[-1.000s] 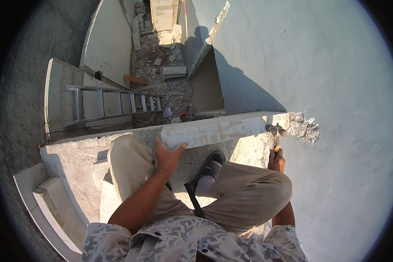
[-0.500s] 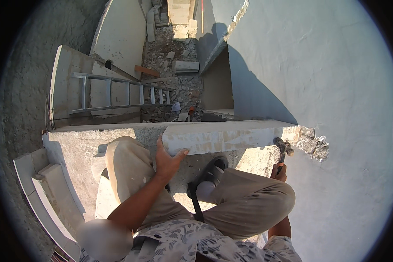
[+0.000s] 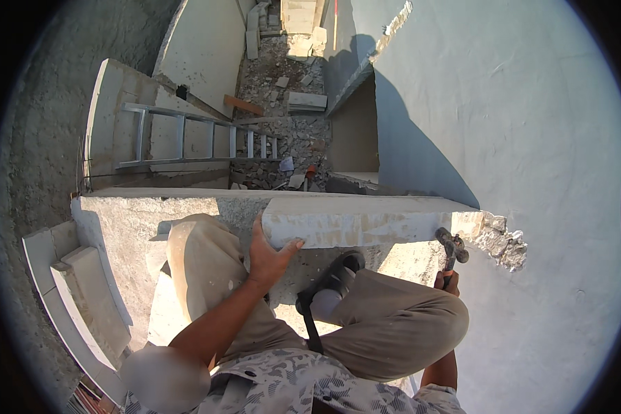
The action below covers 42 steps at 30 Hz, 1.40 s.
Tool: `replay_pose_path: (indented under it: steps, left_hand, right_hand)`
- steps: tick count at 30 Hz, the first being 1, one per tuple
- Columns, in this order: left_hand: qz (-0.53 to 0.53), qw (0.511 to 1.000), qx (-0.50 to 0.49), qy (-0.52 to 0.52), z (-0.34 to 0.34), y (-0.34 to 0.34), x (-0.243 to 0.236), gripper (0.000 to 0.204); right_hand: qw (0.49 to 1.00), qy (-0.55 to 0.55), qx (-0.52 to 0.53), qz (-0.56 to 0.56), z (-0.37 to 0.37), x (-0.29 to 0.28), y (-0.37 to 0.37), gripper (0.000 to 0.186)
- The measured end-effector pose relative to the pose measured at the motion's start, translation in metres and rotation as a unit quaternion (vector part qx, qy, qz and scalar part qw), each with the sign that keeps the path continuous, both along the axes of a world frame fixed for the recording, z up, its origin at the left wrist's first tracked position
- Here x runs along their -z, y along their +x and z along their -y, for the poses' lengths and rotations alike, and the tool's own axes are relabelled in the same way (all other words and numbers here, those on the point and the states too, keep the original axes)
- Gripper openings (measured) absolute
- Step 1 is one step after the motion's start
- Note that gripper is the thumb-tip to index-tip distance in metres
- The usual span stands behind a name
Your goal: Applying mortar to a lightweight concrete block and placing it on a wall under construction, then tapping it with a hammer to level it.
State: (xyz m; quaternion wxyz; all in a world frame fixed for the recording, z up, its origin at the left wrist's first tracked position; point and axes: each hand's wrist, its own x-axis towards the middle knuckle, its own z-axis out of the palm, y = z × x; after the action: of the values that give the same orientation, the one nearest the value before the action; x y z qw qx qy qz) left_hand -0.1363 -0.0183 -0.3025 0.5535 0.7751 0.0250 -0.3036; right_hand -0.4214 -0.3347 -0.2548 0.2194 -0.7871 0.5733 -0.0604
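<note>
A long pale block (image 3: 352, 226) with patchy mortar marks on its near face lies along the top of a wall in front of me. My left hand (image 3: 268, 259) grips its left end, thumb on the near face and fingers over the top edge. At the other end my right hand (image 3: 448, 281), partly hidden behind my knee, is closed round the handle of a hammer (image 3: 454, 247). The dark hammer head is close to the block's right end, beside a rough broken masonry stub (image 3: 504, 238); whether it touches cannot be made out.
A drop with rubble (image 3: 272, 83) lies beyond the wall, and a metal ladder (image 3: 210, 141) leans there. A smooth grey-blue wall (image 3: 552, 152) rises at right. Loose pale slabs (image 3: 93, 303) stand at my left. My sandalled foot (image 3: 334, 276) is under the block.
The hammer has shifted slightly toward me, with my right hand. My left hand keeps its hold on the block. The whole view has moved a little.
</note>
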Motion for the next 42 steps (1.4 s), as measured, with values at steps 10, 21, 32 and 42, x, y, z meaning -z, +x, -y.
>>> replay_pose_path:
  steps: [10, 21, 32, 42]
  left_hand:
    - [-0.002, 1.0, 0.007, 0.007, -0.002, 0.004, -0.005, 0.106]
    - [0.031, 0.994, 0.082, 0.069, 0.004, 0.03, -0.018, 0.1]
    - [0.227, 0.857, 0.439, 0.147, 0.042, 0.084, -0.017, 0.056]
    - [0.177, 0.857, 0.45, 0.177, 0.05, 0.085, -0.022, 0.057]
  right_hand:
    - [0.991, 0.039, -0.109, -0.07, 0.015, -0.011, 0.018, 0.022]
    - [0.984, 0.088, -0.149, -0.049, 0.02, -0.045, 0.051, 0.023]
    - [0.991, 0.063, -0.122, 0.004, 0.023, -0.065, 0.048, 0.033]
    - [0.996, 0.038, -0.075, -0.006, 0.004, -0.033, 0.045, 0.035]
